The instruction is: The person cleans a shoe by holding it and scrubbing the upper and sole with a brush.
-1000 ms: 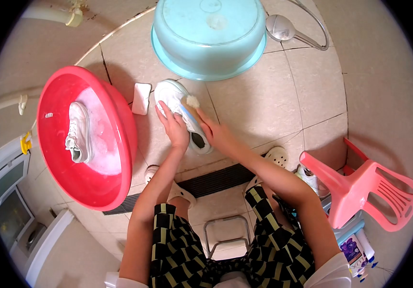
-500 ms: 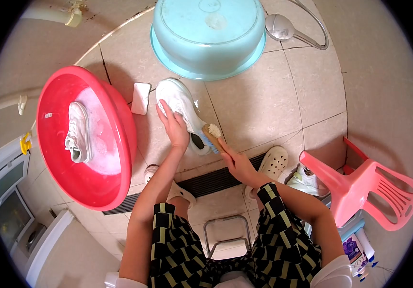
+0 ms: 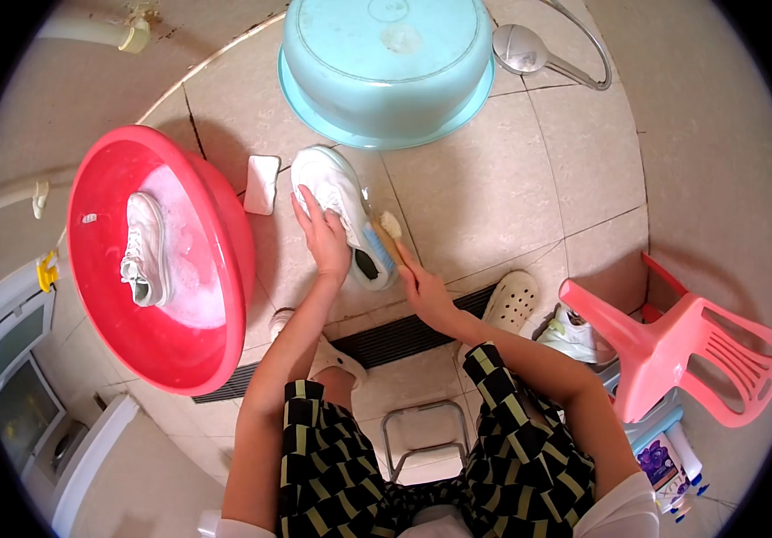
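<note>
White shoe (image 3: pixel 318 169): on flr (image 3: pixel 475 197), rt of red basin (image 3: pixel 235 269) | L hand (image 3: pixel 327 242): fingers spread on it, unclenched | R hand (image 3: pixel 427 292): clasping brush (image 3: pixel 388 238) | prob. light, soft-topped, slick if wet; hold by stiffer heel (image 3: pixel 373 284)

Looked forward and steeply down from the wearer's head, through one wide round field with blackened corners. Took in the patterned shorts (image 3: pixel 529 448) close below, along the bottom edge, the left hand (image 3: pixel 325 244) and right hand (image 3: pixel 428 294) at middle range near the centre, and the upturned blue basin (image 3: pixel 386 99) farther off, cut by the top edge. Spanned sideways from the red basin (image 3: pixel 235 269) at left to the pink chair (image 3: pixel 659 350) at right.
</note>
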Demonstrator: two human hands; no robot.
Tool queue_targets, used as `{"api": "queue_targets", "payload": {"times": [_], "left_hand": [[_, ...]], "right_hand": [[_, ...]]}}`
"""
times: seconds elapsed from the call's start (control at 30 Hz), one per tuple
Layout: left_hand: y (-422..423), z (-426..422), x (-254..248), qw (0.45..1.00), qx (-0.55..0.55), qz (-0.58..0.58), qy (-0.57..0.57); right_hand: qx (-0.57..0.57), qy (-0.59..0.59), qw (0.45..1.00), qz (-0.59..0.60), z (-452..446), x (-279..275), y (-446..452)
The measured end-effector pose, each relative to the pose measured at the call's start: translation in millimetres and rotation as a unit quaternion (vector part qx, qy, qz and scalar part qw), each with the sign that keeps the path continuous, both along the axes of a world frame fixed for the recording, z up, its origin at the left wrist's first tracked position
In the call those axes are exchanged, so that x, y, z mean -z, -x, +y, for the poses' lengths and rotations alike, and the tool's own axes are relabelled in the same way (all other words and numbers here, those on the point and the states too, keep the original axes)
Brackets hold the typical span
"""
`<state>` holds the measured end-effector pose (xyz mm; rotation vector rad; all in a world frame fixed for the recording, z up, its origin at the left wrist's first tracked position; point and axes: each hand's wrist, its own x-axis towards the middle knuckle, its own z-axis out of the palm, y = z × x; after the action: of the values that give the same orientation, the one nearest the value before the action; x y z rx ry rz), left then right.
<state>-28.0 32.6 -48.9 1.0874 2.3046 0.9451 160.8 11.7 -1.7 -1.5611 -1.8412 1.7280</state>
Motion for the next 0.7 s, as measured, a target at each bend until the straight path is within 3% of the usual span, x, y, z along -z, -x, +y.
{"api": "queue_targets", "payload": {"times": [0.27, 0.53, 0.7], "left_hand": [[1, 0, -1, 1.0, 0.003, -0.018, 0.002], [3, 0, -7, 1.0, 0.004, -0.014, -0.001], [5, -2, -4, 1.0, 0.004, -0.025, -0.002]], "right_hand": [[0.022, 0.003, 1.0, 0.008, 41, 11, 38], [-0.001, -0.063, 0.997, -0.036, 72, 14, 65], [0.016, -0.105, 0.994, 0.006, 91, 25, 84]]}}
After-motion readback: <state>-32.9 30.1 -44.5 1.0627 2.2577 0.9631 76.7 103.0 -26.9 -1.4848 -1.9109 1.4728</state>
